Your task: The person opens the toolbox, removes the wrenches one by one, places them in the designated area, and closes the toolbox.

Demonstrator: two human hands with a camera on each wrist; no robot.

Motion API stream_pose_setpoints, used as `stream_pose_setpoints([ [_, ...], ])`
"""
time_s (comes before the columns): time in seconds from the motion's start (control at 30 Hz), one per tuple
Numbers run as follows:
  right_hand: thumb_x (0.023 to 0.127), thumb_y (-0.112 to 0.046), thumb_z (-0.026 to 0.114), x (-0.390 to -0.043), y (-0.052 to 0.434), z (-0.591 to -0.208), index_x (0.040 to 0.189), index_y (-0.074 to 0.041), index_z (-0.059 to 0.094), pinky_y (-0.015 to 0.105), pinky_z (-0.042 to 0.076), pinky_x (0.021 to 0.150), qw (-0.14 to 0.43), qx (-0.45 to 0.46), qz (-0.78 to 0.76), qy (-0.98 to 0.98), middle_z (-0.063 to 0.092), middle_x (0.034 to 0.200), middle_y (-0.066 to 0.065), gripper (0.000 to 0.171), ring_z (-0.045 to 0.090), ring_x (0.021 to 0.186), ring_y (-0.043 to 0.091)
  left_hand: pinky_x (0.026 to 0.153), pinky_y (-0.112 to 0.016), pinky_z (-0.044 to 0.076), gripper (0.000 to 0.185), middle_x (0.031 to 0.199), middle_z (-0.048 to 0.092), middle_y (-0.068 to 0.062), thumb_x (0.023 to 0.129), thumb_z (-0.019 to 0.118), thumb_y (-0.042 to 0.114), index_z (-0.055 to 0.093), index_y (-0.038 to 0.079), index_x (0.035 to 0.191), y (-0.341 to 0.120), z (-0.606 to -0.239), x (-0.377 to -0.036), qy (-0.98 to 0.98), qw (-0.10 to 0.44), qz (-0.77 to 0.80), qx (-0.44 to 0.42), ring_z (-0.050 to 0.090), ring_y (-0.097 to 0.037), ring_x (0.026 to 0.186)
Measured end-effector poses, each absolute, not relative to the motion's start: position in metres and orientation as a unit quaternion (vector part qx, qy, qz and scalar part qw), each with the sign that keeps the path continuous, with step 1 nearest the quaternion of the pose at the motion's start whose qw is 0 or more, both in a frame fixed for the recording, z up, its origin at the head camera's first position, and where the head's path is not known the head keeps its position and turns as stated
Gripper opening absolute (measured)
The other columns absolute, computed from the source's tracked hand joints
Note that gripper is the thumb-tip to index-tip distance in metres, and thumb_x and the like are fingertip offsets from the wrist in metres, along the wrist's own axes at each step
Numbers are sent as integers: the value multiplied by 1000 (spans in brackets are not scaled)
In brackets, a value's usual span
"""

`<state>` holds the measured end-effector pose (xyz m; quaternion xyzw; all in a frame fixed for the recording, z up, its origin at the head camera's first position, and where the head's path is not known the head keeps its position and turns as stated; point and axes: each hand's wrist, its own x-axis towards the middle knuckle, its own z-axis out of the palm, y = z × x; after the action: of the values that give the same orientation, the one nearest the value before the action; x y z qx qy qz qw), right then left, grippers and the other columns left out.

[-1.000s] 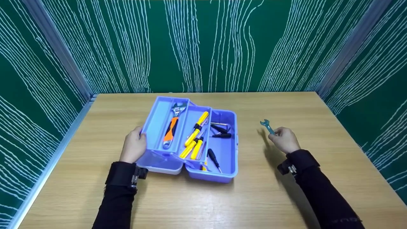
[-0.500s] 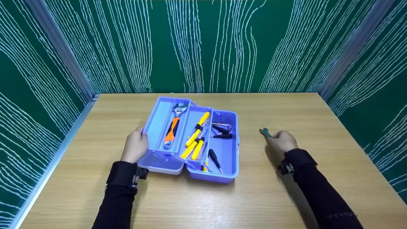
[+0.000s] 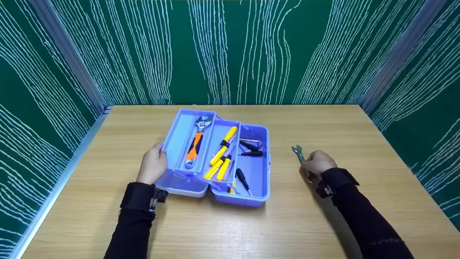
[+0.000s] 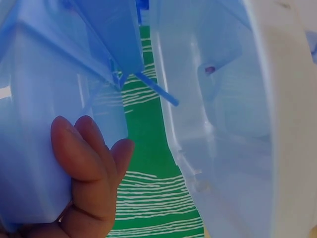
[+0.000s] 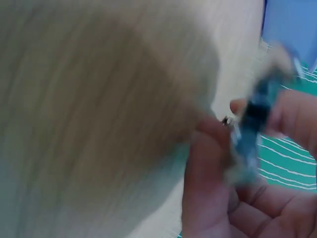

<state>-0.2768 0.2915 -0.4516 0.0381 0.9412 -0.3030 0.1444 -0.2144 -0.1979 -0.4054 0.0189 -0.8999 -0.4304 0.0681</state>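
Right now the small teal wrench (image 3: 298,152) sits pinched in the curled fingers of the right hand (image 3: 316,162), low over the wooden table (image 3: 323,223), its long axis running up and away from the knuckles with the open-ended head farthest out. Well off to that hand's left, the left hand (image 3: 152,166) grips the near side of the open lavender toolbox (image 3: 258,196), fingers curled on its wall. The wrench is slim, flat and blurred in the right wrist view (image 5: 250,131).

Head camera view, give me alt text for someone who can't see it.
A person's right hand holds a small blue wrench low over a wooden table, while the left hand grips the left side of an open purple toolbox holding screwdrivers and an adjustable wrench.
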Motion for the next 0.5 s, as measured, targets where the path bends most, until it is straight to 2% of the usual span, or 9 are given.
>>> stream_pose_setpoints([
  [0.1, 86, -16, 64, -278, 291, -453, 86, 2, 64, 25, 48, 51, 157, 43, -308, 937, 66, 66, 4, 18, 58, 52, 13, 96, -52, 49, 43, 128, 57, -33, 101, 34, 4, 43, -12, 140, -198, -405, -214, -899, 65, -434, 20, 62, -41, 108],
  [0.27, 83, -14, 64, -280, 292, -455, 85, 0, 61, 24, 48, 50, 169, 49, -314, 933, 64, 66, 3, 15, 57, 54, 12, 99, -52, 48, 42, 129, 57, -34, 101, 34, 3, 43, -13, 139, -198, -405, -214, -898, 65, -436, 18, 60, -43, 112],
  [0.5, 81, -12, 67, -279, 291, -455, 82, 1, 64, 23, 49, 51, 167, 52, -313, 933, 66, 67, 2, 14, 58, 55, 11, 97, -51, 50, 43, 129, 57, -33, 102, 33, 4, 42, -12, 140, -198, -405, -215, -897, 60, -438, 20, 61, -41, 110],
])
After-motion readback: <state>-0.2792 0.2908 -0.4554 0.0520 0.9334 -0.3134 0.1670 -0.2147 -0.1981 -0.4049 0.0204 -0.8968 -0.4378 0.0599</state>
